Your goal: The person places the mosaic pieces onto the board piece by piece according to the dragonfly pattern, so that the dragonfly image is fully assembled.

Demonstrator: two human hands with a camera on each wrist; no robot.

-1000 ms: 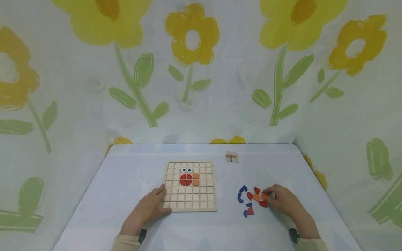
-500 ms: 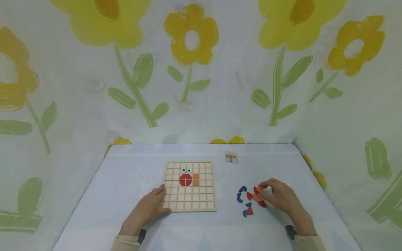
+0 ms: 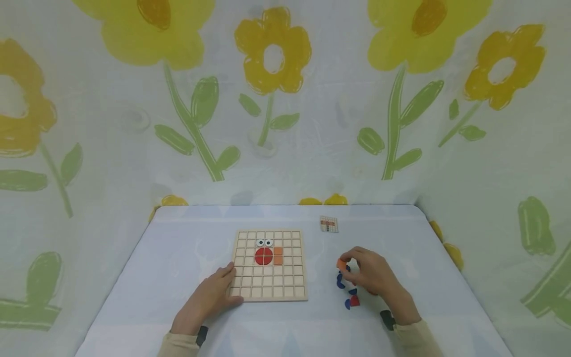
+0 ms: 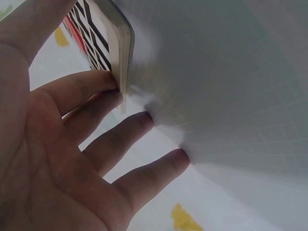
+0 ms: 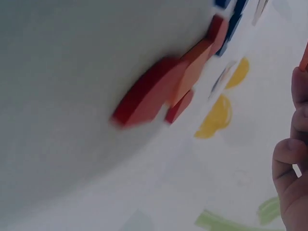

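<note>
My left hand [image 3: 208,298] rests at the left side and near left corner of a wooden grid board [image 3: 288,280]. In the left wrist view its fingers are spread and nearly straight, with fingertips at the board's edge and on the table. On the board are two eye tiles [image 3: 264,242], a red circle [image 3: 263,256] of quarter pieces and two orange squares [image 3: 278,255]. My right hand [image 3: 373,273] pinches another orange square tile [image 3: 341,264] between thumb and fingertips, above the loose pieces. That tile's edge shows at the right of the right wrist view.
Under and beside the right hand lie blue half-round pieces [image 3: 341,281] and red quarter pieces [image 3: 355,300], partly covered by it. The right wrist view shows red pieces [image 5: 149,94] around an orange square [image 5: 193,72]. A small pattern card [image 3: 329,224] lies farther back, right of the board.
My right hand has lifted the orange square tile from the loose pieces and carried it left toward the board. The left hand and the board have stayed in place.
</note>
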